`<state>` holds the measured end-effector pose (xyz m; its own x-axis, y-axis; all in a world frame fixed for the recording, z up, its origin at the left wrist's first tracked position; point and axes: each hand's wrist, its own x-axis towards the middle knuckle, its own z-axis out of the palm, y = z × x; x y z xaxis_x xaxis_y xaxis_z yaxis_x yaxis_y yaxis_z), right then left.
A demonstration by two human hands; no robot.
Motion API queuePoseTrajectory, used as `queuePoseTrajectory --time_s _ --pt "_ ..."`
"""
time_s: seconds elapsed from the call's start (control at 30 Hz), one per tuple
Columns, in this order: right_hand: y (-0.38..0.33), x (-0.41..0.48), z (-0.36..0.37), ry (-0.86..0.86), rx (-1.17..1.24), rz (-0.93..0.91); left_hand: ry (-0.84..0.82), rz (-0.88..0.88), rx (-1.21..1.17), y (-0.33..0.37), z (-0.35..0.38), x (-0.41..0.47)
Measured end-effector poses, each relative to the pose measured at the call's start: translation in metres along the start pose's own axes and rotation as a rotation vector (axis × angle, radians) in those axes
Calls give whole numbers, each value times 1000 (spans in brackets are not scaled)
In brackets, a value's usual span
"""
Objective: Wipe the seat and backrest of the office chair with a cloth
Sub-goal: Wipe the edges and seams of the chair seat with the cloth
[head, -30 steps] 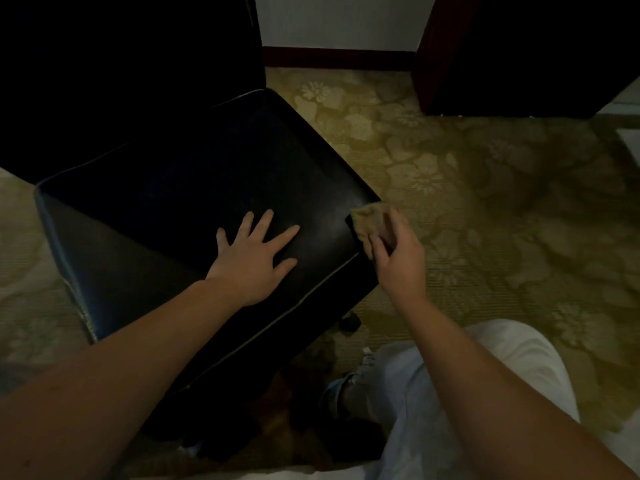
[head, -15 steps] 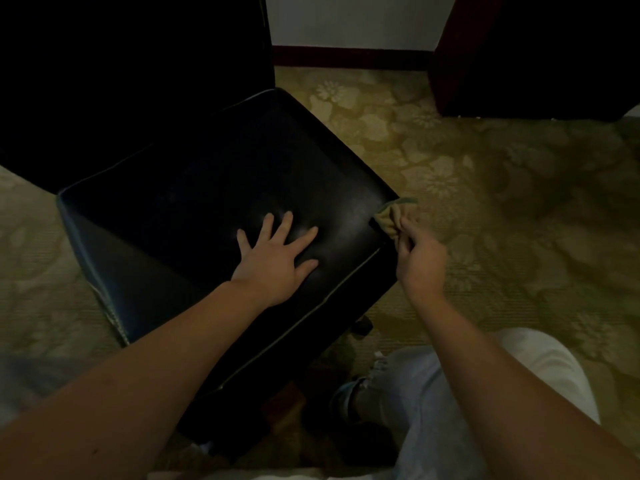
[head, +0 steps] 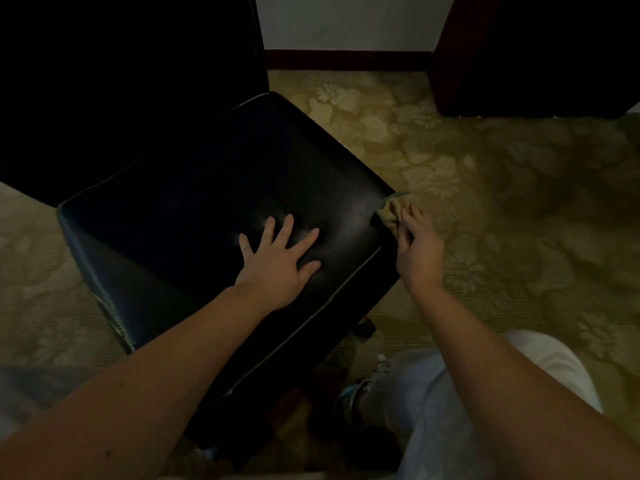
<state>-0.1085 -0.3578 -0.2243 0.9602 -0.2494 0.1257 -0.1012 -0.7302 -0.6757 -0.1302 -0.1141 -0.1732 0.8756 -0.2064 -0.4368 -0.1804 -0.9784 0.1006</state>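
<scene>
The small, crumpled tan cloth [head: 390,213] sits at the right-hand corner of the black, square, leather-like padded seat [head: 194,202] of the office chair, pressed against the seat's side edge just below the piped rim. The right hand [head: 417,249] holds it there, fingers [head: 408,216] close together and laid over the fabric, pinning it to the corner; the thumb is hidden behind the hand, so how far the grip wraps around cannot be told. The left hand [head: 277,259] lies flat, palm down, on the front part of the seat, fingers spread apart and gripping nothing, well apart from the cloth. Both bare forearms reach in from the bottom of the view. Behind the seat rises the chair's dark backrest [head: 131,81], almost lost in shadow. Under the front edge a black caster wheel [head: 365,329] shows on the floor. The chair stands on an olive-gold carpet with a pale flower pattern [head: 502,174]. The person's knee in light grey trousers [head: 433,410] appears at lower right. Farther back are a white wall with a dark red-brown baseboard [head: 346,59] and a dark piece of furniture [head: 536,53] at upper right
</scene>
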Motion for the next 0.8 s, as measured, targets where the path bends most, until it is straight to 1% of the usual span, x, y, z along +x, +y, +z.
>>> queuePoseTrajectory --time_s 0.07,0.13,0.23,0.33,0.47,0.6,0.7,0.8 --pt "-3 0 1 19 15 26 -1 -9 11 2 0 1" --pt "-8 -8 5 32 4 7 2 -11 8 4 1 3" --pt "-11 -26 9 -4 15 -31 -2 -5 -1 4 2 3" --pt "-7 -20 5 -33 2 -72 -2 -3 0 3 2 2" --pt "-4 5 2 -15 13 -4 -4 -13 -5 3 1 3" --pt "-14 11 7 15 23 50 1 -20 -18 7 0 6" --pt "-21 -3 13 30 6 10 10 -23 -23 10 0 8" --pt "-22 -17 18 37 46 -17 20 -21 -37 11 1 8"
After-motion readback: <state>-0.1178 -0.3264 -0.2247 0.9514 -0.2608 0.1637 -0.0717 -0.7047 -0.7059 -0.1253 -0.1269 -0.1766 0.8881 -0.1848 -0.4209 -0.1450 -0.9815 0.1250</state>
